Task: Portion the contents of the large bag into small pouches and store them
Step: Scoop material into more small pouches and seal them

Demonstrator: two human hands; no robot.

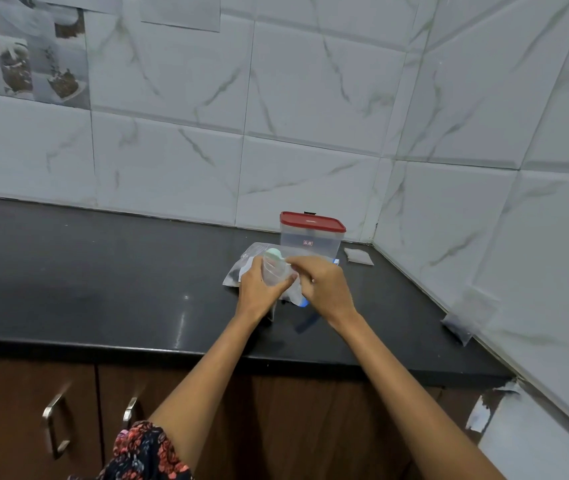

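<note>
Dark counter (103, 271): both hands, left (259, 289) and right (324, 289), pinch small pouch (276, 273).

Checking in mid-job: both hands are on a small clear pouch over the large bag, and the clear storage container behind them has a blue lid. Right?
Not quite. The head view shows the storage container has a red lid, not blue. The rest holds: the left hand and right hand hold a small clear pouch over the large bag on the black counter.
</note>
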